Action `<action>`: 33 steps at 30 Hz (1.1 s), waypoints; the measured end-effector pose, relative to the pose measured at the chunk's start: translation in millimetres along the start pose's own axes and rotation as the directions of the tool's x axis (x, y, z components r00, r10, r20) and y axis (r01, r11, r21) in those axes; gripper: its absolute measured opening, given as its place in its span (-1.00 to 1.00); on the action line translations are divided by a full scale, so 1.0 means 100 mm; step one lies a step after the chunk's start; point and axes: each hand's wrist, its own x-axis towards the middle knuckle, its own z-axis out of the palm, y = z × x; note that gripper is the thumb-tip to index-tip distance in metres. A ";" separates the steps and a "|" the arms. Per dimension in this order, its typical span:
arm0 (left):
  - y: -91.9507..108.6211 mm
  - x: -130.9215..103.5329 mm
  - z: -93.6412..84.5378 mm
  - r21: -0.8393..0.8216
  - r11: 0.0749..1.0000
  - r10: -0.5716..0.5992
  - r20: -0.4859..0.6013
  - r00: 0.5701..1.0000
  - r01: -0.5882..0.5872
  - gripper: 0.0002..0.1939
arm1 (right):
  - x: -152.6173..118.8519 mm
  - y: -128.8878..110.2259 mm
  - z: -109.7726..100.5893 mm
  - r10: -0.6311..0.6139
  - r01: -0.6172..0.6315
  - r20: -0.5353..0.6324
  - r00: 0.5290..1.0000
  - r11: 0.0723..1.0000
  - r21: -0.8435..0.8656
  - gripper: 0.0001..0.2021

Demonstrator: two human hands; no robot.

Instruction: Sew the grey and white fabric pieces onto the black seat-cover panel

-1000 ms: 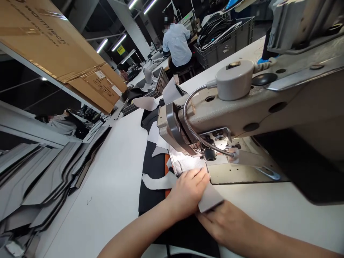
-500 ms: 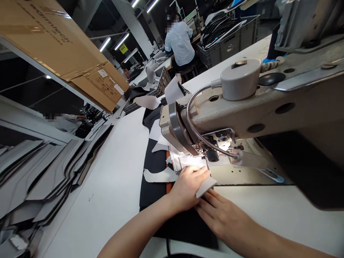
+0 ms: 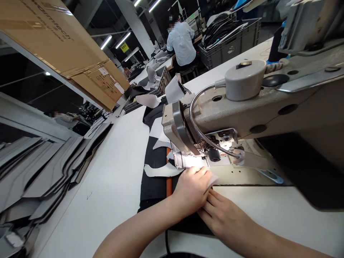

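Note:
My left hand [image 3: 192, 188] is closed on a light grey fabric piece [image 3: 213, 180], its fingers bent over the material just in front of the sewing machine's lit needle area. Much of that piece is hidden under the hand. Close below and to the right, my right hand [image 3: 221, 211] has its fingers stretched out together, lying on the dark fabric [image 3: 154, 186], with the fingertips partly covered by the left hand. The sewing machine [image 3: 236, 111] stands over the work. A pale curved fabric strip [image 3: 161, 171] and an orange-brown strip [image 3: 169, 186] lie left of my left hand.
Stacked grey panels [image 3: 53, 168] line the left side of the white table [image 3: 107, 182]. A cardboard box [image 3: 59, 39] sits above them. Behind the machine are a grey crate [image 3: 231, 46] of dark pieces and a seated person [image 3: 182, 43]. A lamp cable [image 3: 195, 122] arches across the machine head.
The dark fabric's near edge has moved forward, away from me. The grey piece has shifted slightly and shows less beyond my left hand. Both hands have moved a little to the right.

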 end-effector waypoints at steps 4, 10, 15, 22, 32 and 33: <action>-0.07 -0.05 0.00 -0.005 0.997 0.083 0.063 0.995 -0.083 -0.69 | 0.01 0.00 0.01 0.028 -0.028 -0.037 0.999 0.999 -0.020 -0.70; -0.25 0.07 0.00 -0.052 0.988 0.149 0.087 0.985 -0.145 -0.68 | 0.05 0.13 0.00 0.043 -0.045 -0.035 0.998 0.997 -0.059 -0.65; -0.43 0.14 0.07 -0.037 0.973 0.230 0.007 0.973 -0.229 -0.67 | 0.06 0.27 0.01 0.051 -0.053 -0.037 0.998 0.997 -0.063 -0.62; -0.45 0.14 0.07 -0.061 0.968 0.237 -0.112 0.965 -0.244 -0.68 | 0.02 0.20 -0.02 -0.025 0.022 -0.038 0.999 0.996 -0.090 -0.72; -0.44 -0.04 0.24 -0.247 0.950 0.131 -0.241 0.962 -0.191 -0.71 | 0.13 -0.17 0.22 -0.061 0.050 -0.041 0.997 0.971 -0.235 -0.68; -0.46 -0.05 0.27 -0.277 0.941 0.123 -0.260 0.958 -0.197 -0.71 | 0.13 -0.16 0.21 -0.050 0.039 -0.042 0.998 0.974 -0.225 -0.68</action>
